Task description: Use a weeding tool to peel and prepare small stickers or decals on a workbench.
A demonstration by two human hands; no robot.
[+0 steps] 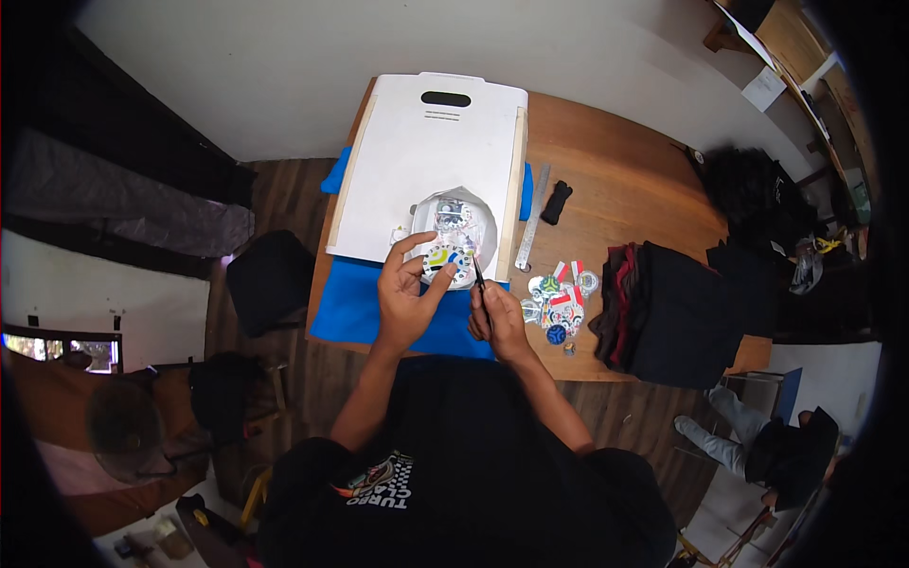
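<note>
My left hand (408, 295) pinches a round, white-rimmed sticker (443, 263) with yellow-green and blue curved shapes, holding it by its edge. In my right hand (498, 322) is a slim dark pointed tool (480, 275), its tip at the sticker's right side; its exact kind is too small to tell. Below both hands sits a clear plastic bag (485, 216) with more printed pieces (453, 212) showing in it. The bag rests on the lower part of a large white board (431, 156) that has a dark slot near its far end.
Blue cloth (355, 308) lies under the board on the wooden table (606, 142). To the right are a metal ruler (533, 216), a black bundle (558, 202), a pile of cut stickers (561, 301) and a stack of folded dark garments (677, 312). Another person (776, 454) is at lower right.
</note>
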